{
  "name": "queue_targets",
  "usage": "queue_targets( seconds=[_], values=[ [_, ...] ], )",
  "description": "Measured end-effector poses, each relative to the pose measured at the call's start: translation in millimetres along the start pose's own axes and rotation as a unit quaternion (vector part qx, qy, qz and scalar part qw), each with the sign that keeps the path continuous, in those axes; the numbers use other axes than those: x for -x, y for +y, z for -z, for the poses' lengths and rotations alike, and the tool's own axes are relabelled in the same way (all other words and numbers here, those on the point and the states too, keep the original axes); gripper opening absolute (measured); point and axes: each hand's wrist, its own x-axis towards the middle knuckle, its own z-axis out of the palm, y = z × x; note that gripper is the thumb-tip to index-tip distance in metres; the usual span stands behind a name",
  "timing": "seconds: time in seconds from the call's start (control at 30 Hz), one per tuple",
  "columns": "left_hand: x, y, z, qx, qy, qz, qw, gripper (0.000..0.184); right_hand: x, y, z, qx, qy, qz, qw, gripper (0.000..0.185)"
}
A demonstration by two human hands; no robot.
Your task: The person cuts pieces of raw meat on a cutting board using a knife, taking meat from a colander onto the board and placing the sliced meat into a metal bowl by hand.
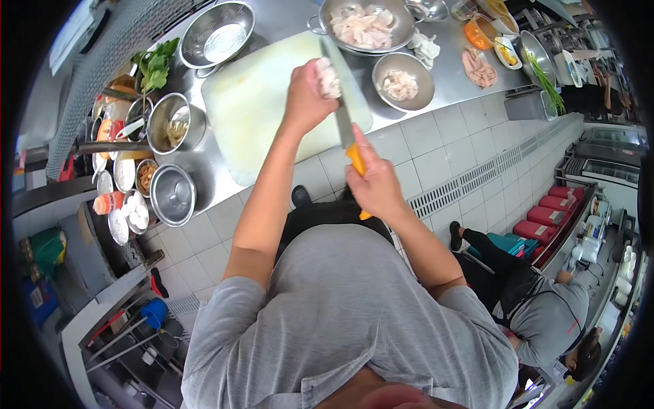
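Note:
My left hand (308,99) is closed on a pale piece of meat (328,78) above the right part of the white cutting board (238,102). My right hand (375,178) grips the yellow handle of a long knife (345,117). Its blade points away from me and runs along the right side of the meat, over the board's right edge. Beyond the board stands a colander (366,50) with large pale meat pieces. Nearer, right of the knife, a metal bowl (426,87) holds smaller cut pieces.
An empty metal bowl (250,27) stands behind the board. Pots, bowls and leafy greens (157,65) crowd the left. A pink cloth-like item (479,69) and an orange container (480,32) lie rightward. Another person (548,313) in grey works at the lower right.

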Motion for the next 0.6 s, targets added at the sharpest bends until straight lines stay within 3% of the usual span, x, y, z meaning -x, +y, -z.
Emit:
queue_targets(
  seconds=[0.13, 0.3, 0.33, 0.4, 0.5, 0.53, 0.6],
  values=[
    [-40, 57, -61, -0.042, -0.001, -0.111, 0.993, 0.091, -4, 14, 77, 0.058, 0.070, 0.033, 0.995, 0.083],
    [-60, 53, -106, -0.055, -0.161, -0.095, 0.981, 0.082, -8, 75, 138, 0.247, 0.086, -0.008, 0.965, 0.079],
    [-62, 51, -99, -0.058, -0.181, -0.091, 0.977, 0.079, -8, 83, 144, 0.244, 0.093, -0.009, 0.965, 0.079],
    [-56, 43, -62, -0.008, -0.137, -0.067, 0.988, 0.060, -7, 97, 152, 0.233, 0.096, -0.006, 0.968, 0.078],
    [-32, 5, 12, -0.069, -0.052, 0.000, 0.996, 0.035, -6, 100, 159, 0.135, 0.081, -0.005, 0.987, 0.076],
    [-15, -8, 39, -0.121, -0.038, 0.025, 0.992, 0.034, -9, 108, 155, 0.091, 0.092, 0.033, 0.991, 0.074],
    [22, -40, 76, -0.209, -0.042, 0.075, 0.974, 0.036, -11, 110, 150, 0.003, 0.027, 0.006, 1.000, 0.073]
  ],
)
